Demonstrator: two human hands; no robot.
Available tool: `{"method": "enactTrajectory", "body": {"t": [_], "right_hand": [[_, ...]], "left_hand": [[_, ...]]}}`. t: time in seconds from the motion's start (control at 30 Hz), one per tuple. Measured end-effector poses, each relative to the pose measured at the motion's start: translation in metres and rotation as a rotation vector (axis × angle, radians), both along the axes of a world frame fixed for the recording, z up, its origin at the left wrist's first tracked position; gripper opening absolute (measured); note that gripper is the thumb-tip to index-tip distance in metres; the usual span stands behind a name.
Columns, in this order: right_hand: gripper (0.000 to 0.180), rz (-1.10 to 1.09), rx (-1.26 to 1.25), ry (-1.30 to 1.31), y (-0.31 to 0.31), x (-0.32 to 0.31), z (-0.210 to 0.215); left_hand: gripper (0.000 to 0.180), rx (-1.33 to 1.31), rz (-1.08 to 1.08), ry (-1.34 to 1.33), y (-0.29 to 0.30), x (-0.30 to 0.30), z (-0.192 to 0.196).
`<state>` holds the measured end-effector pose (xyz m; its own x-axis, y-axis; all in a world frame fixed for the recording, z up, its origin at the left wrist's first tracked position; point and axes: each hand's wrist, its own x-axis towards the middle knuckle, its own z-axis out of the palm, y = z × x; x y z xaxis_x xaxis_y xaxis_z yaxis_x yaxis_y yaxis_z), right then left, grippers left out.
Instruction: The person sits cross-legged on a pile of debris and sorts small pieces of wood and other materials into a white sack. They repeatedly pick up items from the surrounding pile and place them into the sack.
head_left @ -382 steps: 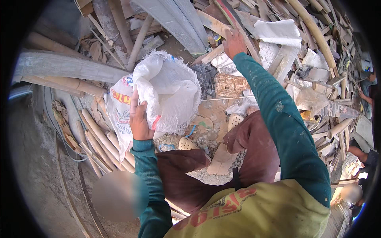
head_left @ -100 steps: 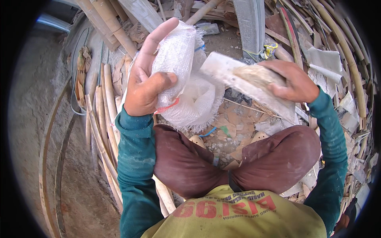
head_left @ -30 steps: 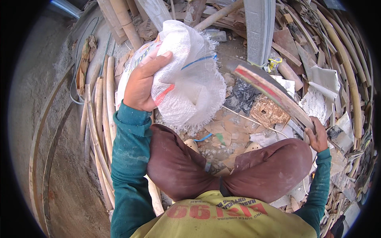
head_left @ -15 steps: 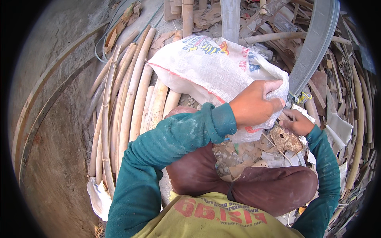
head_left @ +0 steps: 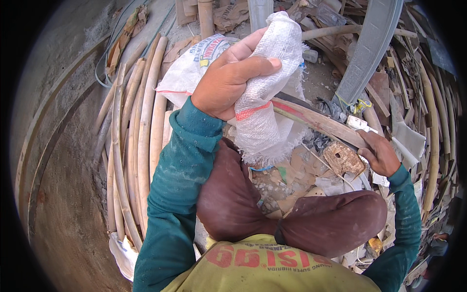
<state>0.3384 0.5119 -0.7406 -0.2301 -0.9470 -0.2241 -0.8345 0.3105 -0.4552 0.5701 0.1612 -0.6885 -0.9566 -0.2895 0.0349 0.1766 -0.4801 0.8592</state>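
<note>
A white woven sack [head_left: 265, 100] with a red stripe and a frayed edge is bunched up in my left hand [head_left: 233, 73]. The fingers close round the folded cloth, and its printed part spreads out to the left behind the hand. On the right, my right hand [head_left: 379, 152] grips the near end of a flat wooden slat [head_left: 323, 119] with a reddish streak along it. The slat slants up and left to the sack; whether its far end touches the cloth or goes inside, I cannot tell. Just below the slat lies a brown, crusty block [head_left: 344, 158] with a hole.
Long bamboo poles [head_left: 151, 107] lie in a row at the left, beside a concrete wall [head_left: 63, 160]. A grey metal post [head_left: 367, 53] rises at the upper right. Scrap wood [head_left: 428, 102] is heaped along the right side. Paper scraps and rubble cover the ground by my folded legs.
My left hand has moved up and left, lifting and bunching the sack. My right hand has shifted slightly right, and the wooden slat now shows between the hands.
</note>
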Motion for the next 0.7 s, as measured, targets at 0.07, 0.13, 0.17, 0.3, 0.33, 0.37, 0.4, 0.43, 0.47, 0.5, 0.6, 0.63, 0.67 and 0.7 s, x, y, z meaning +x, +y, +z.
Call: {"method": "enactTrajectory", "body": {"t": [0.07, 0.13, 0.17, 0.3, 0.33, 0.37, 0.4, 0.43, 0.47, 0.5, 0.6, 0.63, 0.67, 0.7], "right_hand": [[0.049, 0.058, -0.017, -0.189, -0.01, 0.005, -0.001], [0.048, 0.063, 0.044, -0.109, -0.029, 0.011, -0.004], [0.048, 0.073, 0.027, -0.062, -0.039, 0.014, -0.005], [0.037, -0.137, 0.144, -0.022, -0.071, 0.014, -0.014], [0.035, -0.168, 0.121, 0.029, -0.074, 0.007, -0.012], [0.034, -0.196, 0.099, 0.083, -0.075, -0.001, -0.01], [0.033, -0.269, 0.092, 0.165, -0.073, -0.006, -0.008], [0.033, -0.24, 0.104, 0.147, -0.069, -0.011, -0.005], [0.032, -0.262, 0.13, 0.154, -0.064, -0.014, -0.002], [0.032, -0.301, 0.172, 0.173, -0.059, -0.016, 0.002], [0.036, -0.193, 0.092, 0.02, -0.043, -0.009, 0.014], [0.037, -0.178, 0.106, -0.026, -0.039, -0.005, 0.018], [0.043, -0.148, 0.157, -0.205, -0.038, -0.005, 0.024], [0.043, -0.16, 0.212, -0.3, -0.039, -0.002, 0.027]], "left_hand": [[0.066, -0.063, 0.013, -0.016, 0.009, -0.007, -0.003], [0.065, -0.103, -0.006, -0.02, 0.013, -0.009, -0.006], [0.065, -0.11, -0.03, 0.025, 0.012, -0.008, -0.006], [0.066, -0.138, -0.01, 0.002, -0.008, 0.007, -0.002], [0.066, -0.13, 0.035, 0.016, -0.016, 0.012, 0.001], [0.066, -0.125, 0.074, 0.042, -0.023, 0.016, 0.003], [0.066, -0.134, 0.118, 0.022, -0.028, 0.021, 0.006], [0.067, -0.148, 0.153, 0.012, -0.032, 0.026, 0.008], [0.067, -0.167, 0.243, -0.049, -0.033, 0.027, 0.007], [0.068, -0.174, 0.197, -0.02, -0.032, 0.027, 0.006], [0.07, -0.228, 0.138, -0.094, -0.022, 0.02, 0.0], [0.07, -0.219, 0.117, -0.113, -0.018, 0.016, -0.001], [0.069, -0.208, 0.096, -0.134, -0.012, 0.012, -0.004], [0.069, -0.189, 0.067, -0.13, -0.006, 0.008, -0.005]]}}
